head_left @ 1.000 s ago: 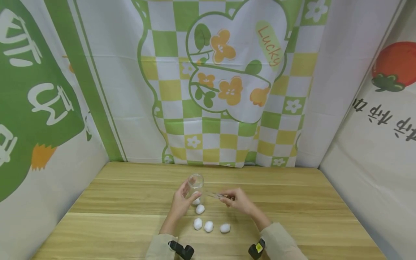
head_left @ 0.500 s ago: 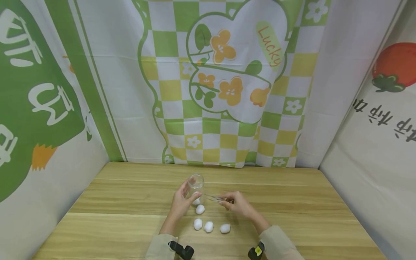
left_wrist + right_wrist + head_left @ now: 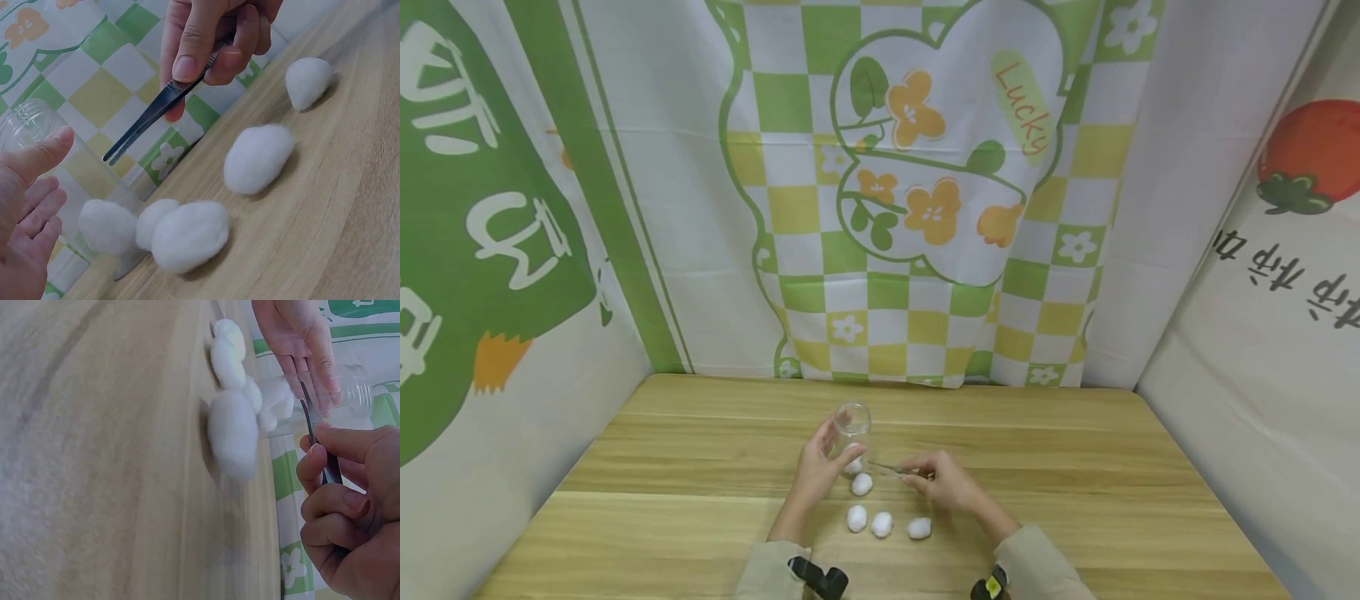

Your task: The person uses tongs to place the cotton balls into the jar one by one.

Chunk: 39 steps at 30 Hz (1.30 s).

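My left hand (image 3: 818,468) holds a clear glass jar (image 3: 853,427) upright on the table, thumb on the near side and fingers behind. White cotton balls (image 3: 279,400) show inside the jar, low down. With my right hand (image 3: 946,482) I pinch metal tweezers (image 3: 153,119) between thumb and fingers. The tweezers' tips are slightly apart with nothing between them, and point at the jar's side. Several loose cotton balls lie in front of the jar: one cotton ball (image 3: 862,484) close to its base, others nearer me, including a rightmost cotton ball (image 3: 919,528).
The wooden table (image 3: 700,467) carries all of this. A patterned green, yellow and white cloth (image 3: 887,333) hangs behind its far edge, with printed cloth walls at the left and right sides. Both wrists wear a small black camera (image 3: 820,577).
My right hand has moved down and toward me, lowering the tweezers beside the jar. My left hand, the jar and the loose cotton balls have stayed in place.
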Each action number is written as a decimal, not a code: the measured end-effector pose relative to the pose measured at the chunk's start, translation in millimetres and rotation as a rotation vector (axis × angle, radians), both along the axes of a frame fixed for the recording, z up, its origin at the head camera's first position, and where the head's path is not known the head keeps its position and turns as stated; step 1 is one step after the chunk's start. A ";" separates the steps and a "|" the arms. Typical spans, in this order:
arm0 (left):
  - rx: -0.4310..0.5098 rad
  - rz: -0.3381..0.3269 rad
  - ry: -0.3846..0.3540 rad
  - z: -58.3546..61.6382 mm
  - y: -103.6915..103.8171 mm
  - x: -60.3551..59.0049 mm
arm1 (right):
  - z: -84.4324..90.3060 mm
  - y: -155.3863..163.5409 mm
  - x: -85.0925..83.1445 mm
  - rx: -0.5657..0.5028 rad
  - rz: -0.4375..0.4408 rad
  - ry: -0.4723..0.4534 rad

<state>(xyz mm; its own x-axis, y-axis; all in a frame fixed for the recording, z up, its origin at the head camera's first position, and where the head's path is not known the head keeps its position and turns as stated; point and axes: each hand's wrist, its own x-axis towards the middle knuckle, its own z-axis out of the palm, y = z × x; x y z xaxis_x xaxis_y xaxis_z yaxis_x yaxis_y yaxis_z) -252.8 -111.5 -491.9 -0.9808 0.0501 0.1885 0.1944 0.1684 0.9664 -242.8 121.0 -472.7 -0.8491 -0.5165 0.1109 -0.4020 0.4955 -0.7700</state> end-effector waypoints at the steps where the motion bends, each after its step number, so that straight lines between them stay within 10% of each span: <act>1: 0.000 -0.003 0.002 0.2 0.0 0.2 | -0.8 -0.2 -0.1 0.000 0.004 0.005; 39: 0.002 -0.005 -0.006 -1.1 -0.2 -0.4 | -11.9 -7.9 -1.5 0.048 -0.002 -0.059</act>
<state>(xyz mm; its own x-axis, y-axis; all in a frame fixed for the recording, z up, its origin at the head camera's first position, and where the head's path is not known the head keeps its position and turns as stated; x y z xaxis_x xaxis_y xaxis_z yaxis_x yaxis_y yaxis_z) -253.1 -111.7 -493.0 -0.9816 0.0544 0.1831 0.1897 0.1654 0.9678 -244.3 113.2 -484.6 -0.8546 -0.5181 0.0357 -0.3552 0.5331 -0.7679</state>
